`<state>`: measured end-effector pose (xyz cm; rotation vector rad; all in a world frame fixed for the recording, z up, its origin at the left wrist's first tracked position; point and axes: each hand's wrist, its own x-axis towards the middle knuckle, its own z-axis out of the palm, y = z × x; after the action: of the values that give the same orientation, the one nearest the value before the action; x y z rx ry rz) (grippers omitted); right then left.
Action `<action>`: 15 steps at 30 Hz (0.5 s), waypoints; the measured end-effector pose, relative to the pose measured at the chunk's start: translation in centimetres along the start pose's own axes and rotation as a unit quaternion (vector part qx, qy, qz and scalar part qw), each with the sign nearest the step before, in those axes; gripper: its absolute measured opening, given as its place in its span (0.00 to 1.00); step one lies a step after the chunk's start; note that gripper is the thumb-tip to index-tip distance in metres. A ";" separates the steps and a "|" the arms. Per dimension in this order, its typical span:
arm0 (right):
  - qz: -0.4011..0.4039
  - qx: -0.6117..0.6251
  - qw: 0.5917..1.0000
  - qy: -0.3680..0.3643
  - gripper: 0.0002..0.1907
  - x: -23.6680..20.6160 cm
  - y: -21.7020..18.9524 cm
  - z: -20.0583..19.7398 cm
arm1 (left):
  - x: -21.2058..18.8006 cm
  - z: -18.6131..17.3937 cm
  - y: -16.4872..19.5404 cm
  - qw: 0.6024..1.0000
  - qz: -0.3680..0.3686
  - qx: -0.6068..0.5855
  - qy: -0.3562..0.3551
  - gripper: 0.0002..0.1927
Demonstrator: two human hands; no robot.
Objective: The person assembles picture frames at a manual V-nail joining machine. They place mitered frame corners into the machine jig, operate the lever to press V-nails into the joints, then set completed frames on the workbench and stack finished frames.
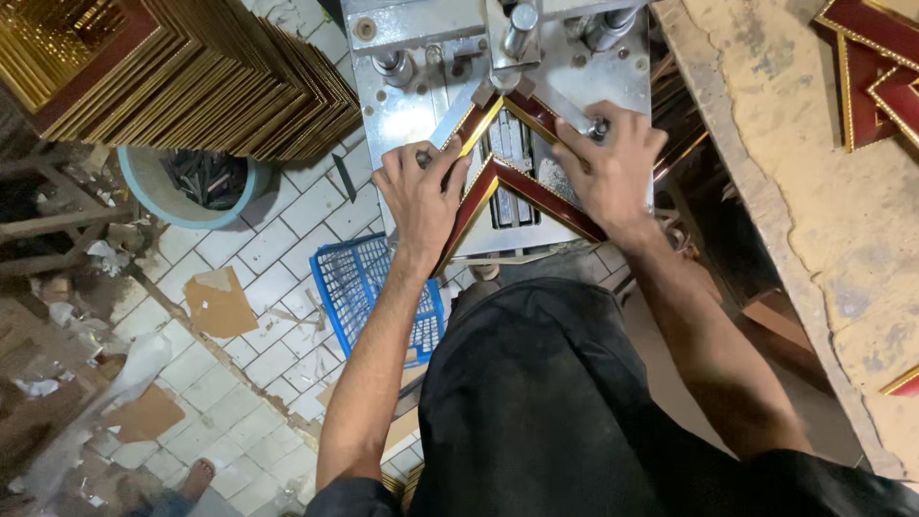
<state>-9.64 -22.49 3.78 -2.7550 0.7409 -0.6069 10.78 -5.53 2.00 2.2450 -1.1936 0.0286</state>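
Two red and gold frame moulding strips meet in a corner point(495, 168) on the metal plate of a joining machine point(407, 115). My left hand point(421, 196) presses down on the left strip point(466, 213). My right hand point(609, 168) presses down on the right strip point(555, 199). Another mitred corner point(501, 107) lies under the machine's clamp head point(517, 33), just beyond my fingers.
A tall stack of gold and red frames point(191, 72) stands at the upper left. A blue plastic basket point(369, 287) and a round tub point(191, 187) sit on the tiled floor. A worn workbench point(823, 191) at the right carries more red frame pieces point(876, 67).
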 end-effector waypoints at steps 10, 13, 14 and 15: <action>-0.018 -0.027 0.999 0.031 0.17 1.2 0.6 2.3 | 0.4 -0.1 -0.2 0.999 0.024 0.026 0.017 0.14; -0.039 -0.070 0.996 0.026 0.14 0.5 -0.3 1.4 | -0.3 -0.3 1.2 0.992 0.116 0.049 0.003 0.19; -0.052 -0.102 0.993 0.013 0.13 0.4 -0.9 1.2 | -0.7 -0.1 1.8 0.984 0.173 0.045 -0.016 0.22; -0.069 -0.139 0.988 0.013 0.14 0.2 -1.5 0.9 | -1.1 0.1 2.3 0.970 0.237 0.043 -0.020 0.25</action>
<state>-8.48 -21.23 3.54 -3.0818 0.6898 -0.6092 8.33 -5.70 2.68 1.9864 -1.7562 0.2272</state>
